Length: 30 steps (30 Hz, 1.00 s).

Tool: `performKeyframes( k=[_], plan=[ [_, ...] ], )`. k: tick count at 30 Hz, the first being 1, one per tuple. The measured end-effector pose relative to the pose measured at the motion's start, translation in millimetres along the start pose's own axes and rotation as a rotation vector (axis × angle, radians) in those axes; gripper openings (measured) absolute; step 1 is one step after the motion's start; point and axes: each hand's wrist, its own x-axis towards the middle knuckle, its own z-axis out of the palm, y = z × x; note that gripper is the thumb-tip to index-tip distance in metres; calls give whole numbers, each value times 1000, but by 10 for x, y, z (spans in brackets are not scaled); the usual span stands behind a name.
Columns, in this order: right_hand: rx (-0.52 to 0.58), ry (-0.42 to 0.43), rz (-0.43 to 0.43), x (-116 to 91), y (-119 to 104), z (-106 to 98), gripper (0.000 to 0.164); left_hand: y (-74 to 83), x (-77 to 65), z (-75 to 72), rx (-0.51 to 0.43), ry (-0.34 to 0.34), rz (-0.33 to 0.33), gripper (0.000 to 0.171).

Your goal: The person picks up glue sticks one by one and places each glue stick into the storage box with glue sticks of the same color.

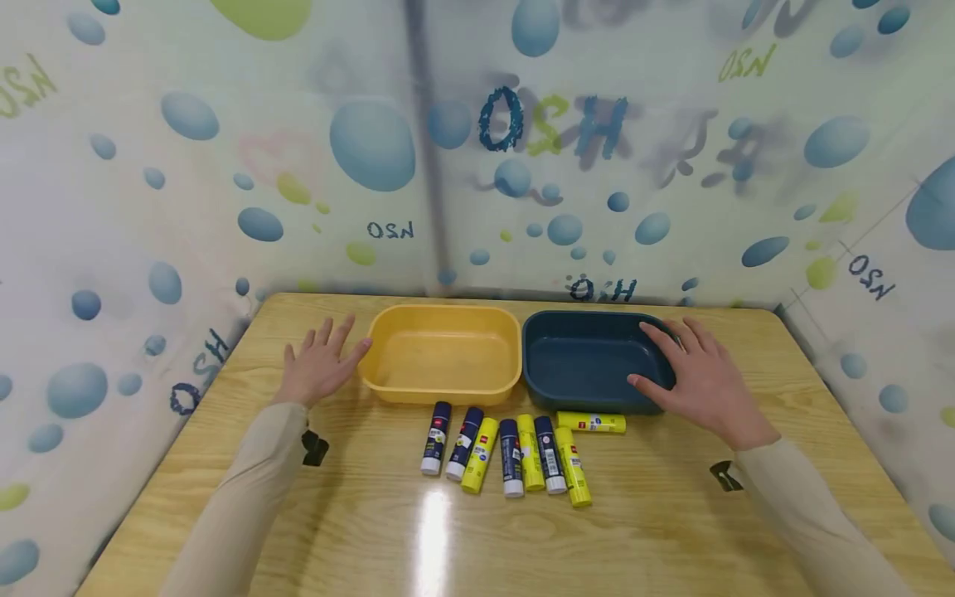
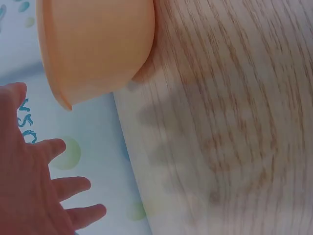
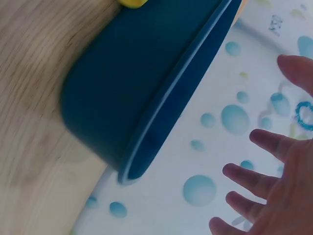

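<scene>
Clock centre = middle of the row of glue sticks (image 1: 512,458), head view. My left hand (image 1: 321,366) is at 10, fingers and thumb spread, by the yellow tray (image 1: 440,352). Thumb overlaps its 9 o'clock rim from above, but left wrist view shows a gap. My right hand (image 1: 705,383) is at 2, fingers spread, thumb well off the index; both overlap the 3 o'clock end of the blue tray (image 1: 593,361). Right wrist view shows hand and tray apart. Yellow tray sits at 11, blue between 1 and 2, end to end; can't tell if they touch. Sticks lie on the table (image 1: 634,531): seven roughly side by side, left to right navy, navy, yellow, navy, yellow, navy, yellow. Eighth stick (image 1: 592,423), yellow, lies crosswise at 2, just beside blue's 6 o'clock wall.
</scene>
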Motion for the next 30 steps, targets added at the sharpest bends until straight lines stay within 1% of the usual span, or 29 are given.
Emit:
performKeyframes(
  k=[4, 9, 14, 16, 21, 26, 30],
  plan=[
    [-12, 26, -63, -29, -108, -9, 74, -28, 38, 29, -30, -40, -6, 82],
    [-30, 71, -150, -70, -231, 2, 68, -62, 109, 42, -81, -68, 0, 81],
    [-27, 95, -197, -156, -370, 7, 61, -86, 169, 25, -123, -91, 1, 80],
    [-14, 86, -202, -209, -434, 3, 58, -90, 179, 16, -133, -102, 0, 81],
    [33, 30, -212, -329, -583, 23, 50, -92, 203, -5, -155, -118, 1, 84],
    [38, -15, -220, -383, -685, 124, 43, -81, 228, -5, -183, -120, 0, 81],
    [32, -87, -207, -393, -745, 224, 39, -73, 245, 12, -211, -139, 14, 79]
  ],
)
